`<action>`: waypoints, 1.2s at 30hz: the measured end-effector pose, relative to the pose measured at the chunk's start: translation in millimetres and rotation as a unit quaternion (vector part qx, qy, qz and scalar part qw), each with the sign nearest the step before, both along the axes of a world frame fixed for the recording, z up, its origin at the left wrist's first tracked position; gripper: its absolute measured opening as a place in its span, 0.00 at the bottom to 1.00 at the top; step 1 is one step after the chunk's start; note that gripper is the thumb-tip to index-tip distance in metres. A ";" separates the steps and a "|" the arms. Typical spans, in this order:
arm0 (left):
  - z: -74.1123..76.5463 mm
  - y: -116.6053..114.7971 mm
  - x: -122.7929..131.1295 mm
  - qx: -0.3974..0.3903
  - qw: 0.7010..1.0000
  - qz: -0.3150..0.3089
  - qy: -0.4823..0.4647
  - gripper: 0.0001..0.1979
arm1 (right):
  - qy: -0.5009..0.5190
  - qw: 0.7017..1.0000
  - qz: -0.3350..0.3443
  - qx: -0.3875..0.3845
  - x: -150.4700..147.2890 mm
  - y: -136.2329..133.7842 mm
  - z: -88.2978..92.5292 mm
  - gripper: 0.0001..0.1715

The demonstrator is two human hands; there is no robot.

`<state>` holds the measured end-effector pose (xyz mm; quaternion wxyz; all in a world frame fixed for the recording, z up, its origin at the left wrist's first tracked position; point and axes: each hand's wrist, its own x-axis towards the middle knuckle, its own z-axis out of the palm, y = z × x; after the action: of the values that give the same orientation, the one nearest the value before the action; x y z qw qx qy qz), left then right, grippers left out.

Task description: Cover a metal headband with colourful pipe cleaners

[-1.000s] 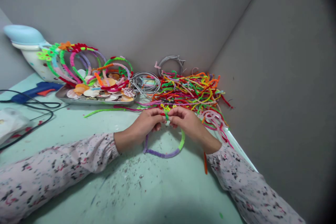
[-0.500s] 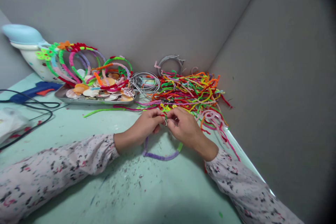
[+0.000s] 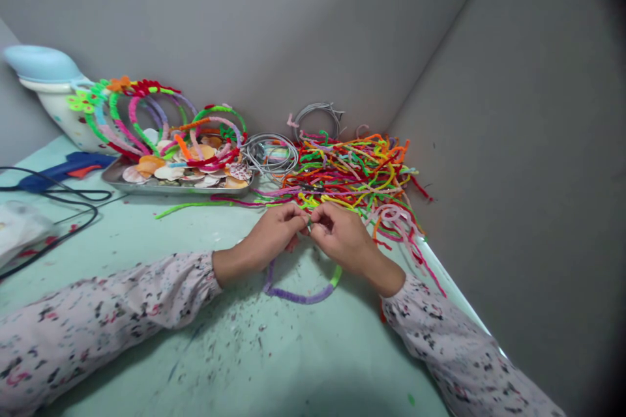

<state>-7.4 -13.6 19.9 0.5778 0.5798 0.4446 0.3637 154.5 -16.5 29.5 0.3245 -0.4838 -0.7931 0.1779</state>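
My left hand (image 3: 280,228) and my right hand (image 3: 338,236) meet over the table, thumbs and forefingers pinched together. Between the fingertips a small bit of green pipe cleaner (image 3: 309,222) shows; most of it is hidden. A curved band wrapped in purple and green pipe cleaner (image 3: 304,296) hangs in a loop below both hands, toward me. One end of the band goes up behind my left hand, the green end behind my right hand. Just beyond my fingers lies a tangled heap of colourful pipe cleaners (image 3: 352,172).
A metal tray (image 3: 180,189) holds seashells (image 3: 169,172) and several pipe-cleaner headbands (image 3: 134,114). Coiled grey wire (image 3: 271,153) lies beside it. On the left are a blue glue gun (image 3: 59,169), a black cable (image 3: 85,225) and a white-and-blue container (image 3: 49,88). Grey walls stand behind and right.
My fingertips have closed closer together, so less of the red and green pipe cleaner shows. The purple loop has dipped slightly toward me.
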 end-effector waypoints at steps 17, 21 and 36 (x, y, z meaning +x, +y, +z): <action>9.0 -2.1 0.9 -0.043 0.998 0.006 -0.054 0.03 | 0.001 0.998 0.064 -0.019 6.5 0.2 2.2 0.11; 10.2 -1.7 2.5 -0.046 0.996 0.011 -0.080 0.08 | -0.020 0.996 0.087 0.011 9.8 4.0 -1.2 0.16; 11.0 -1.9 2.4 -0.074 0.993 0.051 -0.071 0.04 | -0.066 0.991 0.076 0.094 13.7 4.7 -6.8 0.11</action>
<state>-5.0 -15.6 31.0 0.6303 0.4843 0.4571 0.3992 168.2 -11.8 22.7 0.3015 -0.4004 -0.8602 0.0942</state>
